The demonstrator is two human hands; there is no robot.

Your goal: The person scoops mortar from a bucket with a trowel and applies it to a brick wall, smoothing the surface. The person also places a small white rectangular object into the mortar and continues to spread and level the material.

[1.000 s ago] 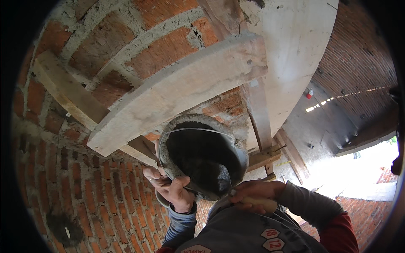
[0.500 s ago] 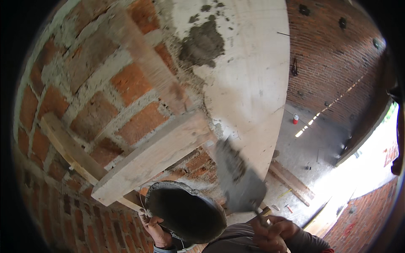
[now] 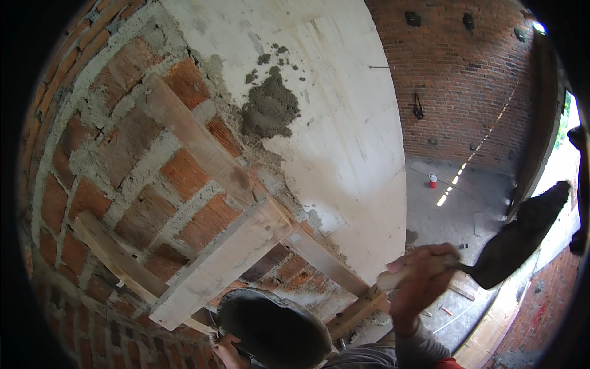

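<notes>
My right hand (image 3: 421, 286) is closed round the wooden handle of a trowel (image 3: 522, 237), held out to the right with its dark blade pointing up and away. Low in the middle, my left hand (image 3: 227, 349) grips the edge of a bucket (image 3: 326, 335), whose tilted mouth faces me; its inside is too dark to make out. A patch of wet grey mortar (image 3: 270, 111) sticks to a pale, curved panel (image 3: 350, 135) beside the brickwork, with small splashes around it.
A timber frame (image 3: 221, 261) stands out from the brick wall (image 3: 141, 212) on the left, close above the bucket. Far below on the right lies a grey floor (image 3: 424, 200) with a red-and-white container (image 3: 432, 180) on it. A brick wall (image 3: 448, 86) rises behind.
My right hand has lifted and the trowel has swung from beside the bucket out to the right. The view has shifted, and the bucket sits slightly lower in it.
</notes>
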